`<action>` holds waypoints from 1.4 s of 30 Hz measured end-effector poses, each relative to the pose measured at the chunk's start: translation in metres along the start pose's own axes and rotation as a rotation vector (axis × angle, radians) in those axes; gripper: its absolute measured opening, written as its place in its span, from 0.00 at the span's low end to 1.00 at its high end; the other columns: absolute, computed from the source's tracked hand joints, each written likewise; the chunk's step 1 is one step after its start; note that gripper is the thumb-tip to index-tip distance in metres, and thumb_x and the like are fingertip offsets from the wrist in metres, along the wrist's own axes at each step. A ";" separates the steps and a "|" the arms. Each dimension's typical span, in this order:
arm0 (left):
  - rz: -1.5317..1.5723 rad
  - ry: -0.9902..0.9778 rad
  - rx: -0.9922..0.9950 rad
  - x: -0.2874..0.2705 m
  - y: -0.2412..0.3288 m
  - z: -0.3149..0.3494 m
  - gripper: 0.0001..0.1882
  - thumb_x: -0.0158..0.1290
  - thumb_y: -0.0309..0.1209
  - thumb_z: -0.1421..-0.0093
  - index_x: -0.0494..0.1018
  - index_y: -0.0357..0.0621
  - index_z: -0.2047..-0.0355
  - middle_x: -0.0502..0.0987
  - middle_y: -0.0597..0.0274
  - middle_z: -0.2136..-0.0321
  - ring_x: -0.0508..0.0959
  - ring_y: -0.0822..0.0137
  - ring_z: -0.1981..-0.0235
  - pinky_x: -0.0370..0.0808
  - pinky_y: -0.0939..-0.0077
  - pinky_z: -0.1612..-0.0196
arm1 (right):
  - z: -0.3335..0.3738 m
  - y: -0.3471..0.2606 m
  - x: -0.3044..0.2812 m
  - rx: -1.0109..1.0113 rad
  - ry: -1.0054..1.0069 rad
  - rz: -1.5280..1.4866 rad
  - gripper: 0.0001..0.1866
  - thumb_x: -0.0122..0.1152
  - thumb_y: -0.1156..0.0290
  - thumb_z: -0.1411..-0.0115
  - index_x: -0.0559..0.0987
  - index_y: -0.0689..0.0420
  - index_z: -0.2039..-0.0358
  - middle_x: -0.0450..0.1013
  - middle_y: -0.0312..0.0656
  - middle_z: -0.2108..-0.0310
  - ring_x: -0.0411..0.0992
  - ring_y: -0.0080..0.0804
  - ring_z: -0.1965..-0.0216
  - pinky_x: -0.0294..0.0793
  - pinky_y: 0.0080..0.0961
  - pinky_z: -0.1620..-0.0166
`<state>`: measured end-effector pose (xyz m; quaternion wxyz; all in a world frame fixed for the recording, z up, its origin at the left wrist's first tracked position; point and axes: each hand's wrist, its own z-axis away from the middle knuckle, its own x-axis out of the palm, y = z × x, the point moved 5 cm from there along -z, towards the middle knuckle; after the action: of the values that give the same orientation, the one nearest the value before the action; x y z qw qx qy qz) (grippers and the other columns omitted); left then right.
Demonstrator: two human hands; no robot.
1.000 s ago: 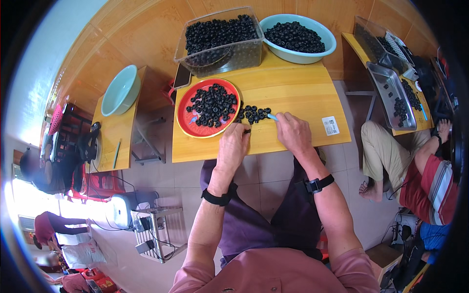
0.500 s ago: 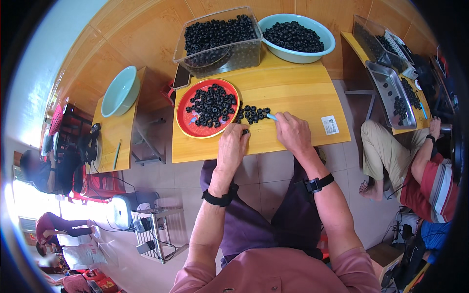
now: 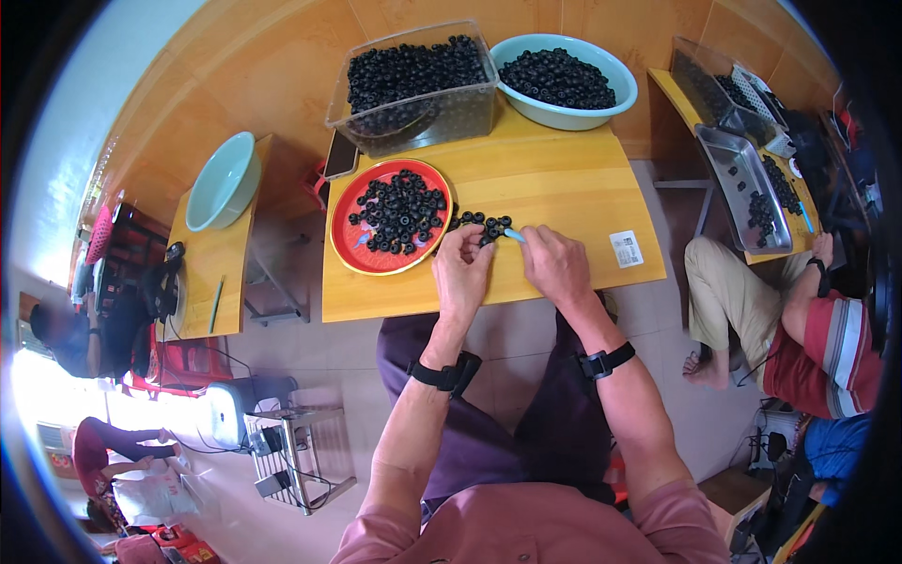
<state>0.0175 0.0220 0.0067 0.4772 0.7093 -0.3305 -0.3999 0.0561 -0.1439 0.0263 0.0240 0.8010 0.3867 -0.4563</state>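
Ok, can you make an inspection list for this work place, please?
Surface: yellow table, white label near its right edge.
Job's things: black beads in a red tray, loose beads beside it; clear bin and blue basin behind, both holding beads.
Clutter: dark flat slab by the bin.
Hands: left hand at the loose beads; right hand grips a light-blue tool.
Cables: black cables near the metal rack.
Surroundings: side table at left; seated person at right.

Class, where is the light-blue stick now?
In the head view, the light-blue stick is just right of centre in the right hand, its tip near the loose black rings on the wooden table.
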 end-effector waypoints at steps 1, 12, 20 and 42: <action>-0.006 0.013 0.002 0.000 -0.001 0.001 0.16 0.67 0.22 0.42 0.79 0.38 0.53 0.81 0.65 0.66 0.78 0.76 0.68 0.78 0.79 0.60 | -0.001 -0.003 -0.002 -0.032 0.011 -0.004 0.03 0.63 0.72 0.38 0.77 0.56 0.67 0.74 0.43 0.75 0.79 0.44 0.71 0.78 0.41 0.70; -0.030 -0.013 0.051 0.003 -0.002 0.002 0.17 0.66 0.20 0.43 0.79 0.39 0.52 0.78 0.62 0.66 0.77 0.72 0.70 0.79 0.77 0.64 | 0.001 -0.009 -0.004 -0.138 -0.019 -0.031 0.05 0.63 0.73 0.39 0.82 0.58 0.64 0.74 0.41 0.75 0.78 0.39 0.74 0.77 0.37 0.72; -0.004 -0.032 0.023 0.004 -0.001 0.004 0.19 0.65 0.18 0.43 0.78 0.39 0.51 0.77 0.62 0.66 0.77 0.72 0.69 0.79 0.77 0.63 | 0.003 -0.008 -0.002 -0.124 -0.027 -0.034 0.04 0.65 0.72 0.39 0.81 0.57 0.65 0.73 0.42 0.75 0.77 0.43 0.73 0.76 0.40 0.71; 0.230 -0.014 -0.067 -0.004 -0.004 0.005 0.18 0.65 0.18 0.41 0.75 0.36 0.51 0.78 0.66 0.68 0.78 0.77 0.69 0.77 0.82 0.63 | -0.001 -0.005 -0.001 -0.078 -0.044 0.055 0.05 0.59 0.71 0.36 0.78 0.56 0.68 0.75 0.42 0.76 0.80 0.43 0.73 0.79 0.41 0.71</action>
<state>0.0117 0.0248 0.0030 0.5412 0.6476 -0.3992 -0.3582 0.0538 -0.1406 0.0291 0.0763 0.7995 0.3813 -0.4577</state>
